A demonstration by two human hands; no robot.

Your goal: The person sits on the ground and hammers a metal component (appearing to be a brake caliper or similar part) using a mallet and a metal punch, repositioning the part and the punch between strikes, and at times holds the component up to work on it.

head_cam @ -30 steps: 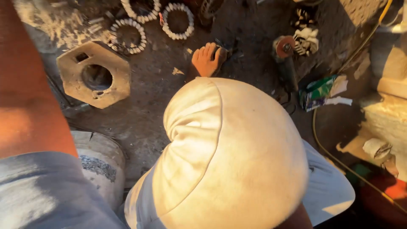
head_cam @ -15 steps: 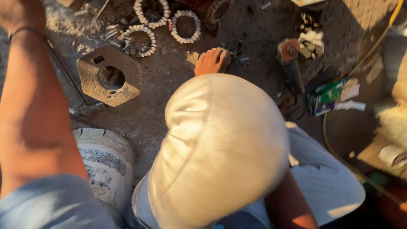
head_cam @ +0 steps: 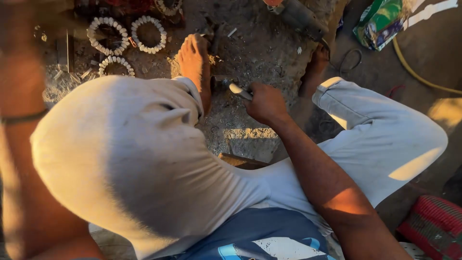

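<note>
The person squats on dusty ground, knees wide apart, light trousers filling much of the head view. The right hand (head_cam: 266,102) is closed around a tool with a pale handle (head_cam: 239,90), which sticks out of the fist toward the far left. Its long axis runs from the hand diagonally up and left, to a small dark metal piece (head_cam: 222,83) lying on the ground just beside the bare left foot (head_cam: 193,60). That metal piece sits between the two feet, nearer the left one, and the right hand is the closest hand to it. The tool's working end is hidden against the piece, so whether it touches cannot be told.

The left forearm (head_cam: 21,115), with a thin dark band at the wrist, rises along the left edge; the left hand itself is out of frame, so its grip cannot be judged.

Farther away on the left lie three white toothed rings (head_cam: 149,34) on the dirt. At the far middle rests a grey power tool (head_cam: 301,19). At the far right sits a crumpled green packet (head_cam: 380,24) beside a yellow hose (head_cam: 418,77). A red ribbed object (head_cam: 433,226) shows at the near right corner.
</note>
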